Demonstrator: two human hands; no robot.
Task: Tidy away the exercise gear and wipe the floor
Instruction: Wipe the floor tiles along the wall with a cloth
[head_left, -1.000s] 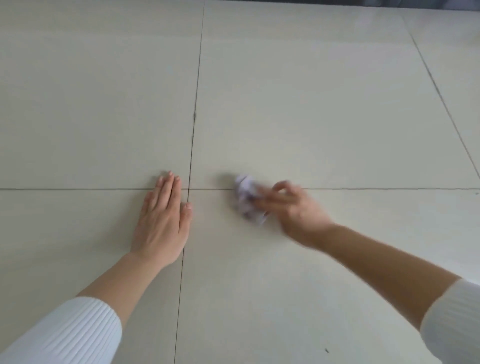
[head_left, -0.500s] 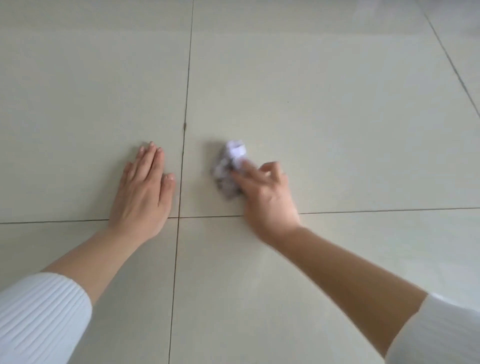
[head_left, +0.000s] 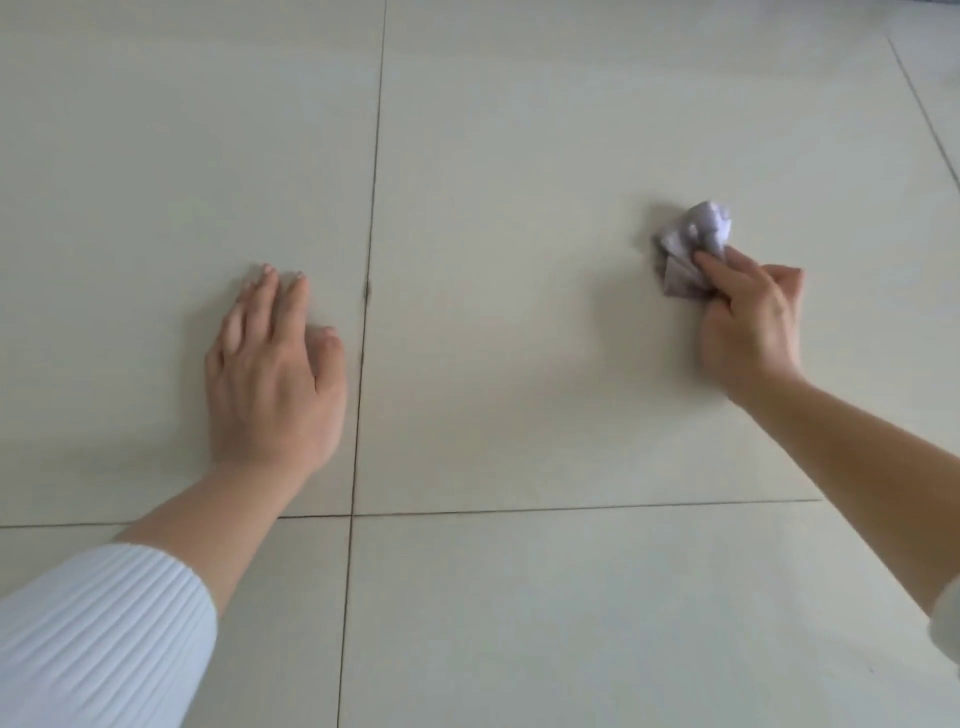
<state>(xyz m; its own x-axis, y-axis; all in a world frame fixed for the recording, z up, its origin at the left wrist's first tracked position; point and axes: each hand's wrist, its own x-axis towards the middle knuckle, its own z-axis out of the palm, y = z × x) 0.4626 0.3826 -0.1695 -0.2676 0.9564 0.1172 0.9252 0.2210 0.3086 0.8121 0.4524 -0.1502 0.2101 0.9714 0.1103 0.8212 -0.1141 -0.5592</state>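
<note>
Down on the tiled floor (head_left: 519, 130), the right hand (head_left: 748, 332) has its grip closed round a crumpled wipe (head_left: 693, 249), well right of the long tile joint (head_left: 375, 208); the left hand (head_left: 275, 374) lies flat, open, bracing. Pressing evenly with overlapping strokes should serve best.

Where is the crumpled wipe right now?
Head view, right side: the crumpled wipe lies on the floor, gripped by the right hand, right of the lengthwise grout line and the left hand.
</note>
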